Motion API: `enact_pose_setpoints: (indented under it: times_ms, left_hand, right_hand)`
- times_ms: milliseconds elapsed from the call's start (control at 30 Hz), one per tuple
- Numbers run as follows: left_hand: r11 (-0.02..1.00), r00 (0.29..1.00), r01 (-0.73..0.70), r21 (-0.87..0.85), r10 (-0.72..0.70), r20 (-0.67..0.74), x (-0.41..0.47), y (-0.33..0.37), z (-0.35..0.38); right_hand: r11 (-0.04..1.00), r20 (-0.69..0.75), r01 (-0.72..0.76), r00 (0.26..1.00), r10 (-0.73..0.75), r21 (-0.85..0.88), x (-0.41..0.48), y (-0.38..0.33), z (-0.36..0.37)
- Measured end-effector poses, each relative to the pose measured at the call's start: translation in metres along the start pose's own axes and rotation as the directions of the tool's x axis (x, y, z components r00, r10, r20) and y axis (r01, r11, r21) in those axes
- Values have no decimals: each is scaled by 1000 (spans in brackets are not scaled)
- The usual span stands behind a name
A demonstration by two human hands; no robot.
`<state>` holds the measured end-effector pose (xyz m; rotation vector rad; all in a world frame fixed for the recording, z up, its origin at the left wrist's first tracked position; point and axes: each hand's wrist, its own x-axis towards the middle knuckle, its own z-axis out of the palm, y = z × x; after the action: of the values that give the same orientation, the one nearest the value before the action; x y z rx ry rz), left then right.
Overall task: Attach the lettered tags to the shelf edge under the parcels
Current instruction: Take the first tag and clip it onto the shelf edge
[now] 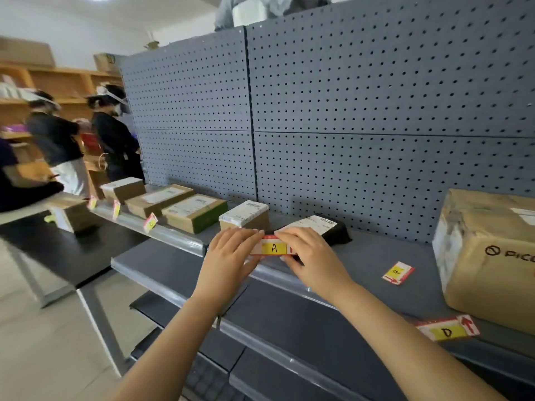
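A grey perforated back panel (376,91) rises behind the shelving, while wooden shelves (62,82) line the white far wall (58,27) above a pale floor (37,342) and a dark table (72,250).

Between the left hand (231,250) and right hand (309,256), the A tag (273,248) looks like thin paper, red-and-white print with a matt yellow patch. The shelf (376,256) under them is grey painted metal, matt on top, its front edge (173,235) a glossier strip. Behind the hands, the pegboard (347,111) is matt grey perforated metal. Right of the right hand, the big box (486,256) is brown cardboard under shiny, wrinkled tape.
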<state>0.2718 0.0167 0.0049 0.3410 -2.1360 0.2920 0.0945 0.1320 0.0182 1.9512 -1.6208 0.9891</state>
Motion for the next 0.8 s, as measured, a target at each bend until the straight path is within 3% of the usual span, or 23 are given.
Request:
enact_pose_setpoints:
  times_ms: [167, 400, 567, 800]
  left_hand:
    - [990, 995, 97, 98, -100, 30, -49, -65, -66]
    - [954, 950, 189, 233, -238, 203, -123, -175, -161]
    - [932, 931, 229, 282, -294, 216, -161, -242, -213]
    - [906, 911, 305, 295, -368, 189, -198, -328, -231]
  right_hand:
    - [999, 13, 41, 999, -41, 11, 40, -68, 58]
    - [998, 53, 59, 997, -60, 33, 100, -180, 149]
    - [995, 64, 54, 996, -59, 80, 137, -239, 212]
    - [989, 125, 67, 989, -84, 129, 195, -276, 291]
